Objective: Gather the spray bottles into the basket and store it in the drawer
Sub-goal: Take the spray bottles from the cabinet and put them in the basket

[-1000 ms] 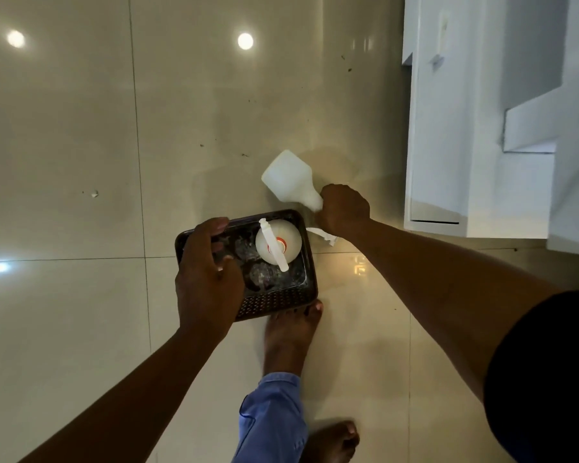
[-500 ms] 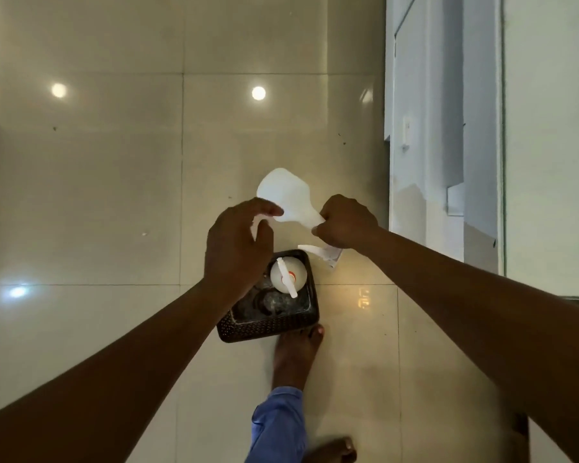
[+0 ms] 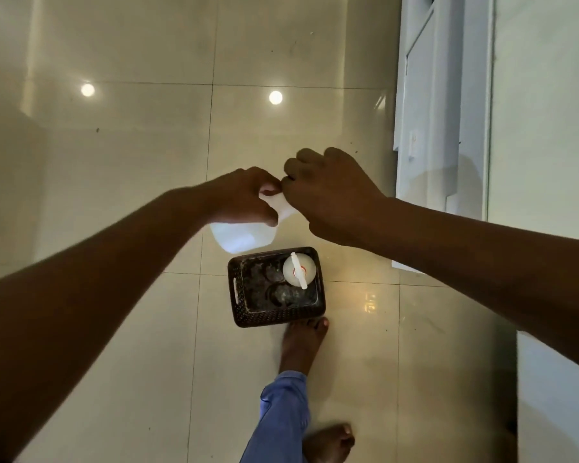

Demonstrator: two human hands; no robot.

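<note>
A dark perforated basket (image 3: 248, 320) stands on the tiled floor just ahead of my bare foot. One white spray bottle (image 3: 298, 269) with a red collar stands upright in its far right corner. A second white spray bottle (image 3: 244, 236) hangs in the air above the basket's far left edge, base towards me. My left hand (image 3: 244, 195) grips its neck and shoulder. My right hand (image 3: 328, 192) is closed around its top, where the spray head is hidden under the fingers.
White cabinet fronts (image 3: 445, 105) rise along the right side, with a white panel (image 3: 555, 396) at the lower right. My bare feet (image 3: 303, 342) and a blue trouser leg (image 3: 281, 416) are just behind the basket. Glossy beige floor tiles (image 3: 131, 145) stretch to the left and ahead.
My left hand left the basket rim and took hold of the raised bottle. The bottle turned from base pointing away to base pointing towards me. The basket stays on the floor.
</note>
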